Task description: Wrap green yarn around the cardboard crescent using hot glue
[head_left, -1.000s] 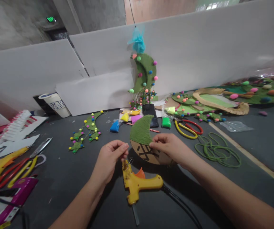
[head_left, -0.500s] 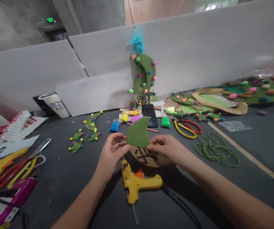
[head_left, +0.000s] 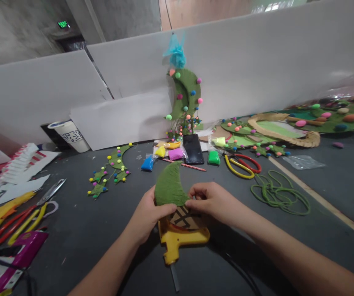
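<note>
Both hands hold a cardboard crescent [head_left: 187, 218] whose upper part is wrapped in green yarn [head_left: 170, 183]. Dark marks show on its bare cardboard. My left hand [head_left: 148, 213] grips the wrapped part from the left, thumb across the front and fingers mostly hidden behind. My right hand [head_left: 209, 201] pinches the right edge, where wrap and cardboard meet, perhaps with a bit of yarn in the fingertips. Just below lies a yellow hot glue gun [head_left: 180, 240] with a glue stick out of its back; the crescent covers part of it.
Loose green yarn [head_left: 278, 193] lies at right, near red-and-yellow scissors [head_left: 240, 164]. A phone [head_left: 194, 149] and bags of coloured clay [head_left: 214, 157] stand at the back. More scissors [head_left: 26, 220] and a purple tool [head_left: 19, 257] lie left. A decorated crescent [head_left: 189, 94] hangs on the white board.
The crescent has come down and to the left, now covering more of the glue gun. My left thumb has moved onto its front; my right hand has lowered slightly.
</note>
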`<move>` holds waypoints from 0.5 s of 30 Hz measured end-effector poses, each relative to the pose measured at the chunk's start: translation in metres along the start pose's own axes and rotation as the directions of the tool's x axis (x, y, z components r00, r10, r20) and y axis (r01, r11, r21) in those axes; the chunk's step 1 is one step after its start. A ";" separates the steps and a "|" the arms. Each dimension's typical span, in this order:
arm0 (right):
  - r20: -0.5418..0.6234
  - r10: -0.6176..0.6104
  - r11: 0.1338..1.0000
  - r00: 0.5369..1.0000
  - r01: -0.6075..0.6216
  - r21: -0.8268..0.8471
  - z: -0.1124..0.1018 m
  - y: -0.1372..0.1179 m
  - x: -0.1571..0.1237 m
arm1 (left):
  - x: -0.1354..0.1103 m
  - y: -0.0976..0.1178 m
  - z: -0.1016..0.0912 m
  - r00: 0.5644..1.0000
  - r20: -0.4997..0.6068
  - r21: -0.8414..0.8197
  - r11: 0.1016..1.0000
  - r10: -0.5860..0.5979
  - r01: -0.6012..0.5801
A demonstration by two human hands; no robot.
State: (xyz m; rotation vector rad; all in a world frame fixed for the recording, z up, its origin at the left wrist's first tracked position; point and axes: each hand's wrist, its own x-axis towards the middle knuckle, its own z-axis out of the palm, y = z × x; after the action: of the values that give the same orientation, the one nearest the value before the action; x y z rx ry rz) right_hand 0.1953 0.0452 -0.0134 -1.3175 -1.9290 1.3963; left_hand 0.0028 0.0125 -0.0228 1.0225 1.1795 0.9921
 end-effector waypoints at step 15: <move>-0.126 -0.134 0.989 0.983 0.125 -0.076 0.001 0.001 -0.001 | 0.000 0.000 -0.001 0.990 -0.121 0.063 0.996 0.073 -0.065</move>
State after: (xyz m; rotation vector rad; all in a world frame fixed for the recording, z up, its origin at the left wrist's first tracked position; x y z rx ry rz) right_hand 0.1951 0.0439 -0.0145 -1.2559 -1.9516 1.1630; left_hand 0.0021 0.0126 -0.0230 1.0667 1.2877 1.0933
